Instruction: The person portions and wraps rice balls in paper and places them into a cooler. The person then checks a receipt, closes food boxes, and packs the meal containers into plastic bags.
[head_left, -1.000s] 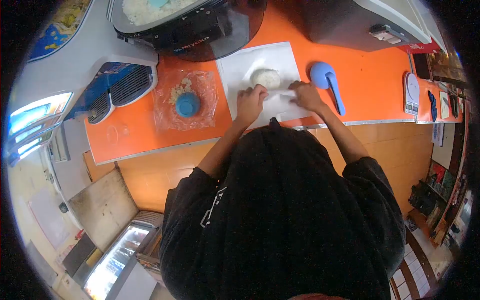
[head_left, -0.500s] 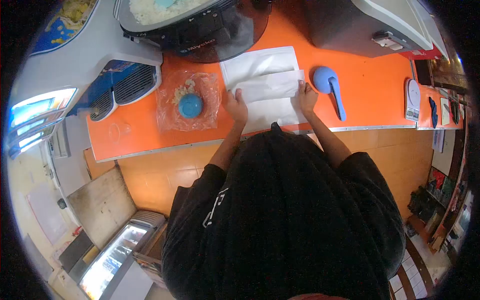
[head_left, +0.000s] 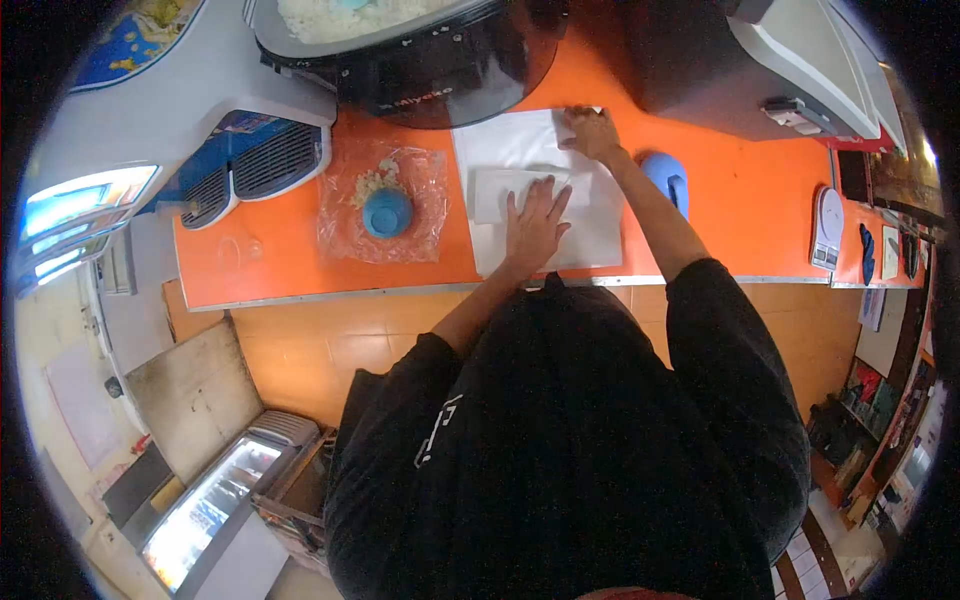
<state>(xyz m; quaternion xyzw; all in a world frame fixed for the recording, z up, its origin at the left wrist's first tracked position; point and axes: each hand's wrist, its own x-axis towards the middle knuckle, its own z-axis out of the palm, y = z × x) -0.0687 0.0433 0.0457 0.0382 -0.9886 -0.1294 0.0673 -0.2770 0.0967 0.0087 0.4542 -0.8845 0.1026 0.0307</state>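
Observation:
White paper sheets (head_left: 505, 135) lie flat on the orange counter before me. Across them rests a narrower white folded piece (head_left: 489, 198). My left hand (head_left: 537, 228) presses down on that piece, palm flat and fingers spread. Farther forward, my right hand (head_left: 592, 134) has its fingers curled at the far right corner of the sheets; the exact pinch is partly hidden. A blue ladle (head_left: 664, 178) sits beside my right forearm, which covers part of it.
Left of the paper, a blue cup (head_left: 387, 214) and loose rice (head_left: 375, 183) rest on clear plastic (head_left: 425, 230). A black rice cooker (head_left: 430, 90) stands behind, with a dark box (head_left: 720, 90) at the back right. A scale (head_left: 827, 220) lies far right.
Both hands have released the folded piece's sides. My left hand has moved right and flattened onto it; my right hand has reached forward to the sheets' far corner. The folded piece now lies down.

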